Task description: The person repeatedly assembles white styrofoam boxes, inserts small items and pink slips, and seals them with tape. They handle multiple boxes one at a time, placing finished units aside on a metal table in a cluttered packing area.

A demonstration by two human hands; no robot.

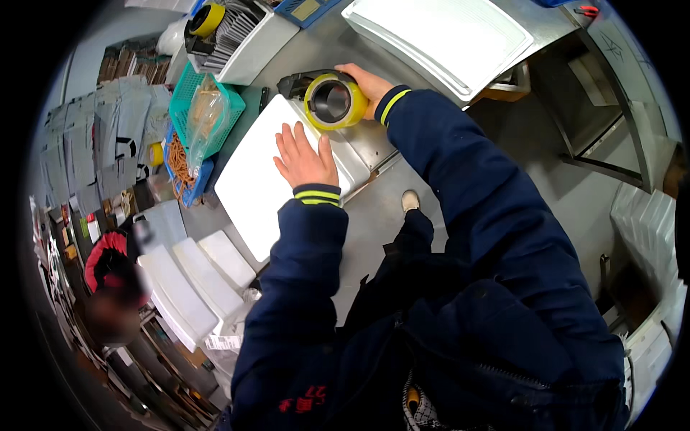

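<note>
My right hand [368,87] is closed around a tape dispenser [293,84], a black frame loaded with a wide yellow roll of tape [356,105]. The dispenser is over the far end of a smooth white box [248,169] at the edge of a metal table. My left hand [307,164] lies flat on top of that box, fingers spread, just left of the tape roll. Whether the dispenser touches the box, I cannot tell.
White lids or trays [438,43] are stacked at the far right of the metal table [287,61]. A teal basket [231,108] with a plastic bag stands left, beside a white bin [248,57] of grey packets. Lower left are more white boxes [205,269] and a person [108,266] in red and black.
</note>
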